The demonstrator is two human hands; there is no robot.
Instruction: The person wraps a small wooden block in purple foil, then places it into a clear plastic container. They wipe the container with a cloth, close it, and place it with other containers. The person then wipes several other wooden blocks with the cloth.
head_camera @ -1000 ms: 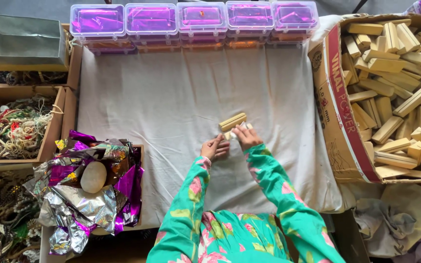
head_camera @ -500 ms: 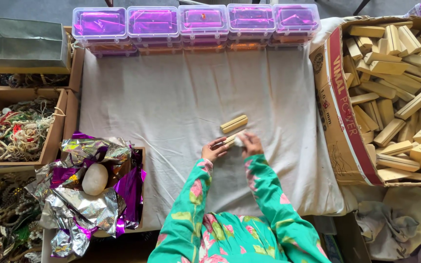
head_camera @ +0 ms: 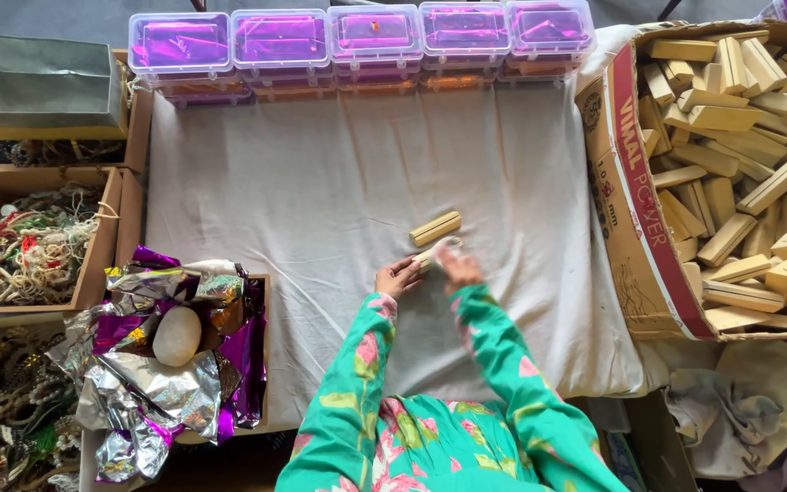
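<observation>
I see a white cloth (head_camera: 321, 191) spread flat. One small wood block (head_camera: 435, 229) lies on it near the middle. A row of clear boxes with purple lids (head_camera: 357, 41) sits along its far edge.

I see pale, matt, bare wooden blocks (head_camera: 740, 137) filling a rough brown cardboard carton (head_camera: 635, 228), and left of the carton one more such block (head_camera: 435, 229) lying on a matt, creased white cloth (head_camera: 321, 182). At the cloth's far edge stand glossy clear plastic boxes (head_camera: 371, 36) with purple shining through, and off its left edge I make out crinkled, shiny purple and silver foil (head_camera: 138, 383) around a smooth, dull stone (head_camera: 177, 335). My sleeves (head_camera: 366, 392) are soft green floral fabric.
</observation>
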